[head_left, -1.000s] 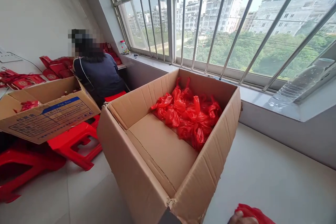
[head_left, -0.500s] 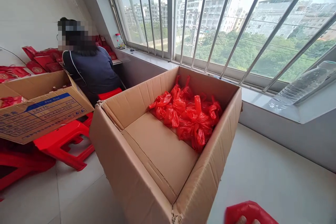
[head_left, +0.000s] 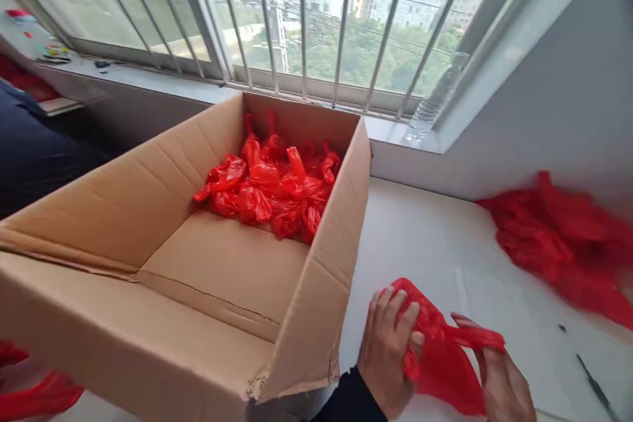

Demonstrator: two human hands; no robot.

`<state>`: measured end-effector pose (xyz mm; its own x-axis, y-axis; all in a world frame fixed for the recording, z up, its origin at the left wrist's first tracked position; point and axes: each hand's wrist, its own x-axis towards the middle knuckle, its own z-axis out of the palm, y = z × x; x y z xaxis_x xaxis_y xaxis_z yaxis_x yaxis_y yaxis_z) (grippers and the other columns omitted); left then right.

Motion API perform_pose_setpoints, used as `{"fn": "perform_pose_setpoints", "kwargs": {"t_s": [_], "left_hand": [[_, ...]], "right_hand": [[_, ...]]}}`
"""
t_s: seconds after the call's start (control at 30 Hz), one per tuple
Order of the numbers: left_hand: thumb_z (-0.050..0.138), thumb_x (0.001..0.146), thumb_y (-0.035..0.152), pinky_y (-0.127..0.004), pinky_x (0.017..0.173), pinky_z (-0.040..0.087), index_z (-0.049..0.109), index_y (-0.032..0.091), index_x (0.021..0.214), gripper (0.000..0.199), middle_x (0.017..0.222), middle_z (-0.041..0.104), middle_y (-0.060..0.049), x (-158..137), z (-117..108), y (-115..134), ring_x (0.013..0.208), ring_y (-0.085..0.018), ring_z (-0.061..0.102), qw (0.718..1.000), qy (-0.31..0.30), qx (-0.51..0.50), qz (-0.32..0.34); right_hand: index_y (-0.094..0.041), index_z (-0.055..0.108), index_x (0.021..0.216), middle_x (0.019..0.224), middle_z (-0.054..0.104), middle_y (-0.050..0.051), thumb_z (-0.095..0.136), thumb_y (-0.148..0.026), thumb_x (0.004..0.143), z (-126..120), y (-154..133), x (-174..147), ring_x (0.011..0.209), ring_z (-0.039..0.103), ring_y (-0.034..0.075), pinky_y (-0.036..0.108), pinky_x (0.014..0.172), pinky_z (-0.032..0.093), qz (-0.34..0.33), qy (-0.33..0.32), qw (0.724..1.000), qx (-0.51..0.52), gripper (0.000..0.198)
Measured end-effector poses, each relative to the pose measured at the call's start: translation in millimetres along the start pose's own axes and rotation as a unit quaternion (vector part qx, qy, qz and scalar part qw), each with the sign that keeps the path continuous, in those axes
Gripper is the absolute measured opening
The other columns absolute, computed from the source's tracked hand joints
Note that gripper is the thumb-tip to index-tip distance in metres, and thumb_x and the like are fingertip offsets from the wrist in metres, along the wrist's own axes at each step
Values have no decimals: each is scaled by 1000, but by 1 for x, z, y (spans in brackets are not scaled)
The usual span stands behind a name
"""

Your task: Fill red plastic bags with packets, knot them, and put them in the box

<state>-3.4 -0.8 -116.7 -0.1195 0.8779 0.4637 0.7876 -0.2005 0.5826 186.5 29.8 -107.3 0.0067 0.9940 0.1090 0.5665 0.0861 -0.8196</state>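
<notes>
A red plastic bag (head_left: 448, 369) lies on the white tabletop, right of the cardboard box. My left hand (head_left: 388, 346) is closed over its left side, fingers curled on the plastic. My right hand (head_left: 507, 376) grips a narrow twisted strip of the same bag between thumb and fingers, drawn out to the right. What the bag contains is hidden. In the large open cardboard box (head_left: 208, 310), several knotted red plastic bags (head_left: 267, 184) are piled at the back right.
A heap of red bags (head_left: 568, 237) lies on the white table (head_left: 410, 231) at right. A dark thin tool (head_left: 593, 382) is near the lower right corner. A clear plastic bottle (head_left: 438, 99) stands on the windowsill. Part of a person in dark clothing (head_left: 39, 145) shows at left.
The view has swung right and down. Both my hands and the red bag have come fully into sight; before, only fingertips on a red bag showed at the bottom edge.
</notes>
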Motion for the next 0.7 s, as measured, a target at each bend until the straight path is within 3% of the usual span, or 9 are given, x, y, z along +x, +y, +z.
{"fn": "perform_pose_setpoints", "kwargs": {"t_s": [0.03, 0.1, 0.2, 0.3, 0.37, 0.43, 0.5, 0.6, 0.7], "left_hand": [[40, 100, 24, -51, 116, 39, 48, 24, 145, 45, 150, 51, -7, 3, -12, -6, 143, -26, 40, 998, -65, -17, 8], [37, 101, 18, -54, 117, 36, 43, 24, 147, 47, 150, 51, -7, 11, -25, -20, 145, -25, 36, 997, -70, -12, -34], [35, 102, 17, -55, 113, 40, 39, 21, 149, 47, 151, 47, -11, 18, -28, -30, 147, -27, 32, 995, -79, -23, -47], [36, 102, 17, -54, 119, 32, 28, 23, 155, 54, 160, 36, -8, 19, -25, -21, 151, -26, 23, 990, -134, -12, 40], [39, 101, 17, -54, 122, 25, 22, 23, 157, 59, 164, 28, -6, 20, -20, -13, 153, -27, 17, 973, -189, 11, 129], [41, 101, 17, -50, 123, 24, 19, 24, 158, 62, 165, 25, -4, 21, -13, -10, 153, -26, 17, 955, -236, 28, 178], [41, 101, 18, -48, 122, 26, 19, 25, 158, 62, 164, 26, -2, 20, -4, -11, 152, -25, 19, 949, -256, 39, 178], [41, 101, 20, -49, 121, 28, 23, 26, 157, 60, 163, 31, -2, 14, -2, -8, 151, -26, 25, 952, -257, 63, 155], [52, 94, 32, -48, 119, 30, 28, 23, 156, 66, 155, 45, -6, 3, -9, 9, 144, -28, 38, 951, -256, 108, 133]], "right_hand": [[-29, 68, 116, 123, 70, 7, 35, -55, 97, -5, 2, 1, 113, 67, 31, 47, 91, 61, 26, 20, 999, 12, 47], [-20, 68, 107, 125, 68, 13, 40, -53, 98, -11, 5, 6, 120, 63, 31, 48, 104, 52, 99, 49, 987, 119, 44], [-17, 66, 108, 119, 70, 14, 39, -52, 100, -14, 0, 11, 118, 63, 28, 48, 106, 50, 134, 43, 974, 177, 45], [-22, 59, 125, 133, 62, 11, 33, -47, 103, -9, -12, 3, 128, 56, 26, 50, 112, 44, 83, 31, 986, 138, 42], [-27, 48, 140, 147, 51, 8, 33, -40, 104, -1, -14, -7, 139, 44, 25, 52, 117, 36, 4, 1, 998, 69, 41], [-33, 35, 151, 155, 42, 4, 34, -34, 104, 9, -7, -17, 146, 35, 25, 56, 120, 32, -77, -50, 996, -5, 47], [-36, 22, 156, 159, 37, 3, 36, -30, 103, 21, 9, -24, 147, 32, 27, 60, 119, 30, -125, -84, 986, -75, 56], [-37, 17, 157, 160, 35, 4, 41, -32, 101, 34, 34, -36, 145, 36, 31, 65, 117, 31, -143, -80, 977, -136, 62], [-37, 27, 155, 156, 43, 2, 39, -36, 100, 33, 47, -50, 140, 43, 32, 66, 118, 27, -130, -75, 986, -71, 56]]}}
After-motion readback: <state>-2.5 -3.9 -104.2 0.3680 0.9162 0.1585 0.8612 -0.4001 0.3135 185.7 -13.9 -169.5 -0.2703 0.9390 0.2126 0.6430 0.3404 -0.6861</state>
